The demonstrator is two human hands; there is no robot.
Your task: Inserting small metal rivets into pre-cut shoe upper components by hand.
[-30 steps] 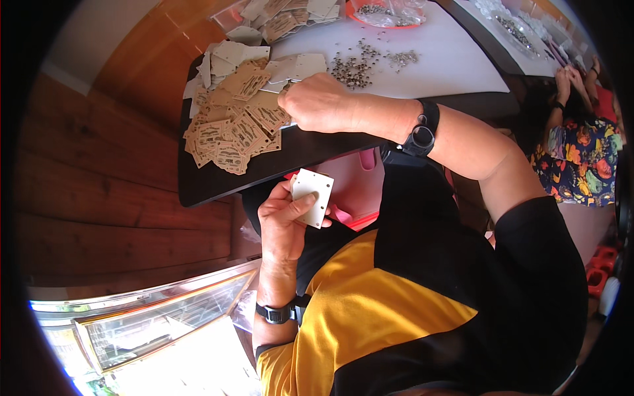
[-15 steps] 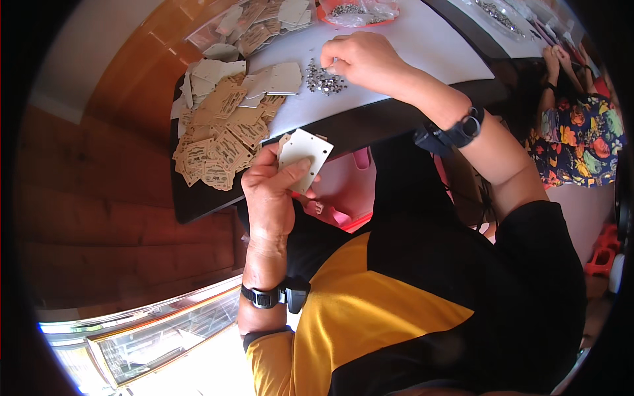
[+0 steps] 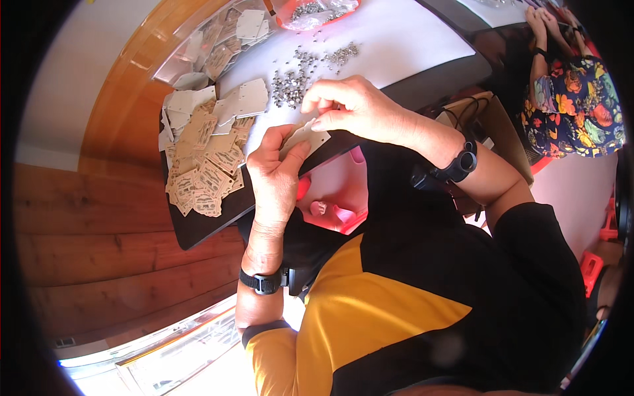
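Between the thumb and fingers of my left hand (image 3: 274, 165) is a white card (image 3: 316, 140) with small holes, held just off the table's front edge. My right hand (image 3: 363, 112) is at the card's upper edge, thumb and forefinger drawn together there. Whatever is in that pinch is too small to make out. Beyond my hands, small shiny metal pieces (image 3: 290, 86) are scattered on the white tabletop (image 3: 409, 39). To the left lie a stack of white cards (image 3: 246, 99) and a spread pile of printed brown cards (image 3: 205, 181).
A clear plastic box (image 3: 218, 46) with more cards stands at the back left. Farther right is a red dish (image 3: 317, 13) with a plastic bag of metal pieces. An open cardboard box (image 3: 492, 122) sits beside my right forearm. Another person in a flowered top (image 3: 574, 119) is at the far right.
My right hand has come from the pile of metal pieces down to the card. The card in my left hand is now tilted flatter. The view has shifted slightly.
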